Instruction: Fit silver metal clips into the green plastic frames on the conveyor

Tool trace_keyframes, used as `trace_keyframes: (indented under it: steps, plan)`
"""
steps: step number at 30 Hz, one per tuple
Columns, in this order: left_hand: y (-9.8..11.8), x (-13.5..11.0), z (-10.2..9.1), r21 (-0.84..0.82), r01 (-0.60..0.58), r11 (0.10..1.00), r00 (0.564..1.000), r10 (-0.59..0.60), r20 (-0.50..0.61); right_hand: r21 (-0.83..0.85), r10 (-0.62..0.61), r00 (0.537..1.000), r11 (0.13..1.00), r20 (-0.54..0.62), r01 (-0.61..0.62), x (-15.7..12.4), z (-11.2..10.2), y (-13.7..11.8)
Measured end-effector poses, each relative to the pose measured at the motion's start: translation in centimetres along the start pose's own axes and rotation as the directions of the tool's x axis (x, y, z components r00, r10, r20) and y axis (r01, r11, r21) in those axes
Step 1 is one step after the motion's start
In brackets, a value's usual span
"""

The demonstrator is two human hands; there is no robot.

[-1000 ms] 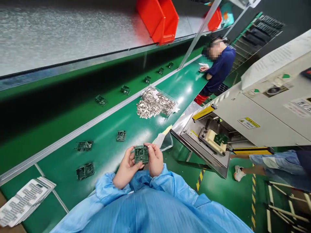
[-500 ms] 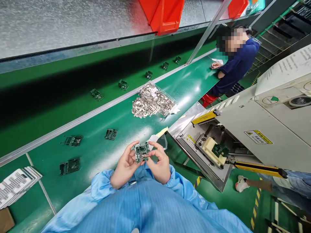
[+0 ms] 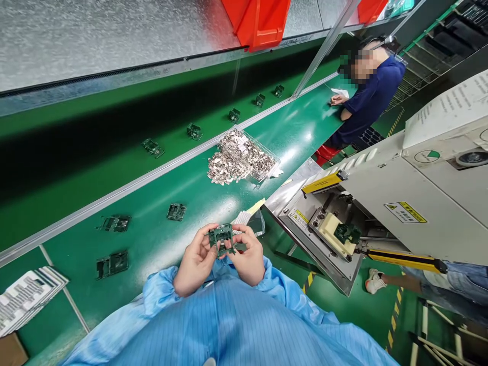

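Note:
Between my two hands, in front of my chest, is a small green circuit board assembly [image 3: 221,235]. The fingers of my left hand [image 3: 195,262] grip its left side, and my right hand [image 3: 248,256] pinches its right side. Just beyond my right hand lie a white ribbed piece with a yellow strip [image 3: 254,206] and a clear plastic bag [image 3: 258,223]. Another circuit board [image 3: 176,211] rests on the green bench to the left. Two more boards, one upper [image 3: 116,222] and one lower [image 3: 112,264], lie farther left.
A heap of small metal parts [image 3: 240,157] fills and spills from a clear tray. Several boards stand on the green strip behind the rail. At right is a machine with a cream fixture [image 3: 333,235] holding a board. A co-worker [image 3: 375,96] sits at the bench's far end.
The circuit board assembly has turned in my hands, showing a more open, frame-like side. Both hands stay in nearly the same place.

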State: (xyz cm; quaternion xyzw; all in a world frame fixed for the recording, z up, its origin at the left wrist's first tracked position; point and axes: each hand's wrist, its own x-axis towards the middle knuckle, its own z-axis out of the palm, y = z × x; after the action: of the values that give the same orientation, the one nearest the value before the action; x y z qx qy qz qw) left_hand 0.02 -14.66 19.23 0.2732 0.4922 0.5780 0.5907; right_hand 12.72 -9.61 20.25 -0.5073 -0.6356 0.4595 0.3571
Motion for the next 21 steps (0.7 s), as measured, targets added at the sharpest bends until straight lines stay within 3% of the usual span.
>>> trace_keyframes:
  steps: [7,12,17,21]
  plan:
    - [0.1,0.0,0.2,-0.004,0.056,0.998,0.985,-0.056,-0.166,0.233,0.146,0.989,0.962,-0.005,-0.141,-0.1,1.2,0.5]
    - [0.0,0.0,0.5,0.018,0.033,0.999,0.977,-0.028,-0.213,0.411,0.302,0.951,0.86,0.067,-0.302,0.2,1.8,0.9]
    - [-0.5,0.0,0.6,0.013,0.04,0.999,0.96,-0.035,-0.277,0.434,0.352,0.931,0.827,0.097,-0.358,0.4,1.8,1.7]
    - [-1.1,0.9,0.4,-0.042,0.096,0.995,0.942,-0.104,-0.318,0.394,0.364,0.918,0.83,0.155,-0.395,1.1,2.2,3.6]
